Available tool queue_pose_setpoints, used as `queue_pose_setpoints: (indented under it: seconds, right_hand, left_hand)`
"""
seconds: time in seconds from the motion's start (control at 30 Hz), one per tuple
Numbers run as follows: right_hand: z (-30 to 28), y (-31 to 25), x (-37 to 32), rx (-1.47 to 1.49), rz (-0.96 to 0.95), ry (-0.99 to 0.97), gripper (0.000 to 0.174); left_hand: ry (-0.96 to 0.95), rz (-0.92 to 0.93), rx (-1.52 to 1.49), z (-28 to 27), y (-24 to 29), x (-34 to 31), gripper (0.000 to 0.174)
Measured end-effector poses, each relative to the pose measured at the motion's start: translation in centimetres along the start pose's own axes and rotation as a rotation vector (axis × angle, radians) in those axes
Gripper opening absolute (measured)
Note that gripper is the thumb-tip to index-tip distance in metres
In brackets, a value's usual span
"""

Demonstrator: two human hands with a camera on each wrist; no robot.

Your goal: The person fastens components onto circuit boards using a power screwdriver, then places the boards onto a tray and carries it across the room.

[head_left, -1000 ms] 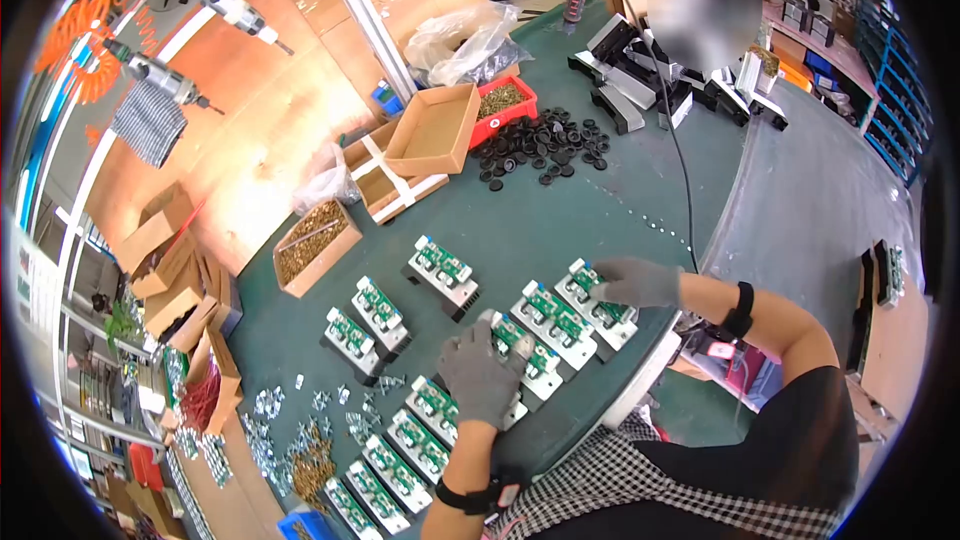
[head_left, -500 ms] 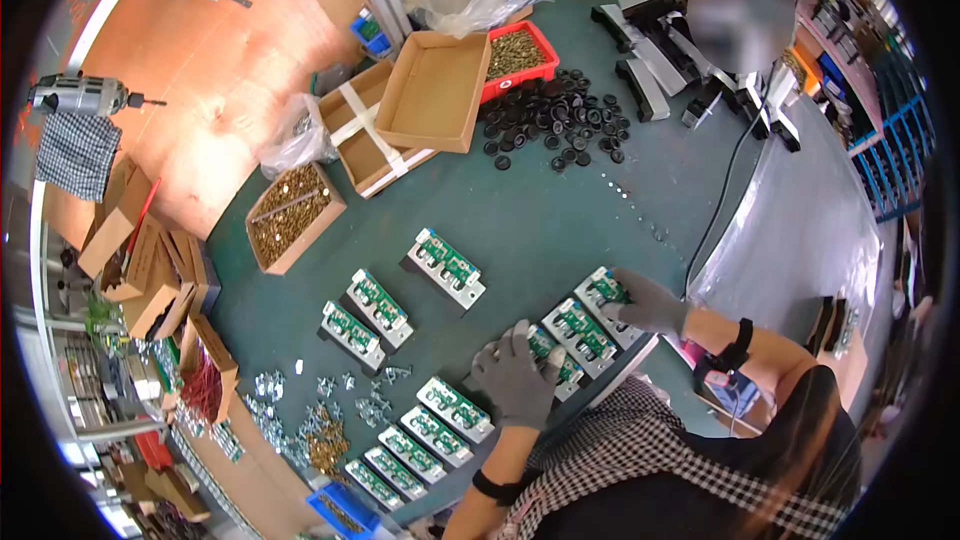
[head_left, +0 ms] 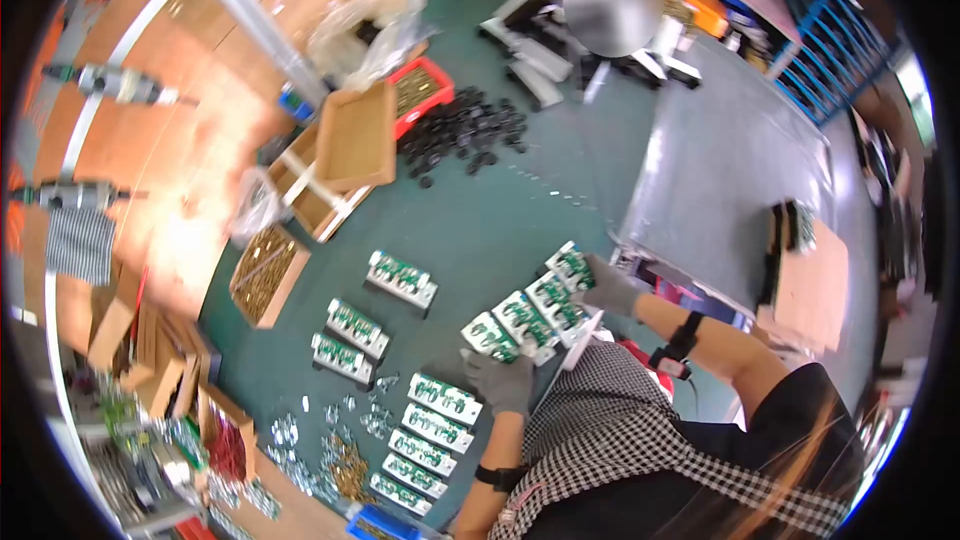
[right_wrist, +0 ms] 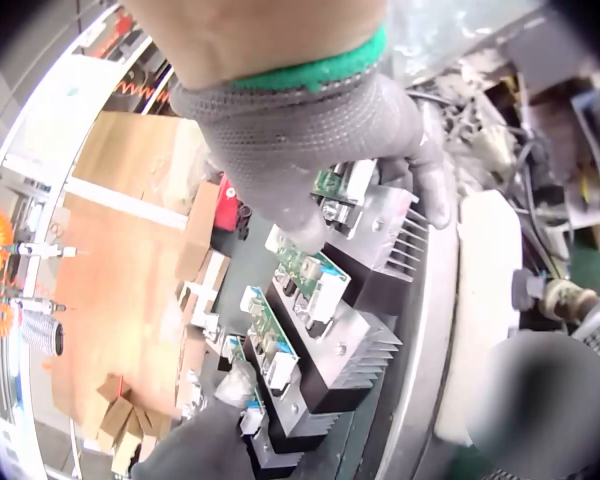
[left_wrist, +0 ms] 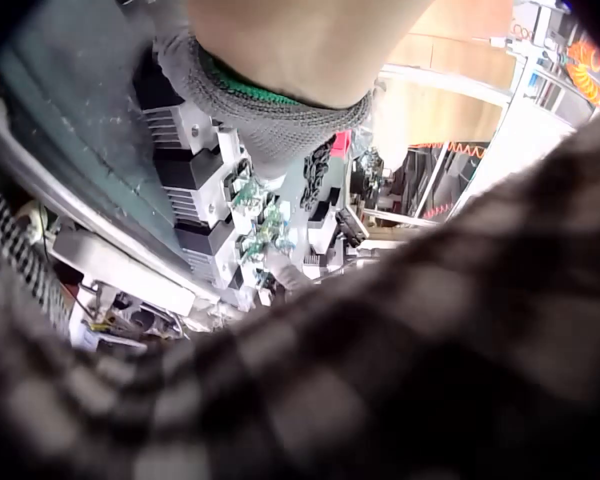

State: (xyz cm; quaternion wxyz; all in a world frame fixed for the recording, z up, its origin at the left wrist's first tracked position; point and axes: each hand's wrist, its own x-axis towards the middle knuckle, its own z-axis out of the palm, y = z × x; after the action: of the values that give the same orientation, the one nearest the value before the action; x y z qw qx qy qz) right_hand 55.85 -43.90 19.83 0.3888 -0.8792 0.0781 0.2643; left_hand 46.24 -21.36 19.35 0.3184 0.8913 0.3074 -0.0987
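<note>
In the head view my gloved left hand (head_left: 500, 380) holds the near end of the leftmost circuit board unit (head_left: 490, 337) in a slanted row. My gloved right hand (head_left: 610, 288) is at the row's far right unit (head_left: 572, 265). The right wrist view has my right hand (right_wrist: 300, 150) across a finned heatsink unit (right_wrist: 375, 235), thumb and fingers on opposite sides. There my left hand's fingers (right_wrist: 237, 385) touch a unit at the row's other end. My left fingertips are hidden in the left wrist view.
More units (head_left: 445, 398) line the table's near left; three others (head_left: 400, 280) stand farther in. Loose metal parts (head_left: 345, 465), a box of brass parts (head_left: 265, 280), black caps (head_left: 465, 135) and a red bin (head_left: 418, 95) are around. Two power tools (head_left: 115, 85) hang at left.
The head view has turned. My left hand has shifted toward the near end of the leftmost unit, uncovering its board. My right hand stays at the far right unit.
</note>
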Motion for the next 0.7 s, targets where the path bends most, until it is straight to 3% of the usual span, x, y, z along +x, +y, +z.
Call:
queue_pose_setpoints:
  seconds: [0.07,0.13,0.17,0.23,0.27,0.37,0.4,0.47,0.5,0.53,0.6,0.67,0.7]
  right_hand:
    - [1.2,1.1,-1.9,0.033,0.005,0.082,0.068]
    - [0.9,-0.2,-4.2,0.071,0.100,0.046,0.065]
    - [0.9,0.1,-5.0,0.052,-0.022,0.128,0.065]
    - [1.9,2.2,-5.0,0.130,-0.001,0.196,0.065]
    - [1.0,2.1,-5.5,0.196,0.080,0.134,0.070]
    - [-4.2,2.7,-9.2,0.263,0.111,0.186,0.071]
    - [-6.6,3.2,-11.2,0.205,0.105,0.311,0.072]
    - [-12.0,7.1,-14.9,0.386,0.085,0.405,0.072]
    - [-14.3,9.7,-16.8,0.407,0.081,0.531,0.068]
    - [-16.7,12.3,-19.0,0.423,0.080,0.653,0.065]
    - [-22.3,18.9,-23.5,0.474,0.147,0.759,0.066]
    - [-27.5,26.7,-27.3,0.589,-0.014,0.921,0.066]
    - [-30.0,29.5,-30.2,0.675,0.004,0.928,0.066]
  left_hand:
    - [-0.063,0.010,-0.014,-1.8,0.5,0.1,0.115]
    - [-0.038,0.169,0.060,0.2,-3.1,1.5,0.112]
    - [-0.040,0.206,-0.010,-0.4,-3.1,1.4,0.110]
    - [-0.050,0.247,-0.177,-0.6,-3.0,1.5,0.107]
    - [-0.049,0.234,-0.276,0.0,-2.4,1.6,0.106]
    - [-0.072,0.328,-0.224,0.5,2.0,0.8,0.105]
    - [-0.118,0.377,-0.220,1.2,4.6,-0.2,0.103]
    - [-0.206,0.467,-0.210,2.1,12.4,-4.9,0.100]
    - [-0.214,0.531,-0.081,3.0,16.6,-8.0,0.099]
    - [-0.294,0.614,-0.135,4.0,20.4,-11.0,0.100]
    - [-0.392,0.803,-0.178,9.7,26.1,-15.6,0.103]
    - [-0.369,1.015,-0.150,16.5,31.7,-21.1,0.102]
    - [-0.390,1.056,-0.152,19.3,34.2,-24.3,0.102]
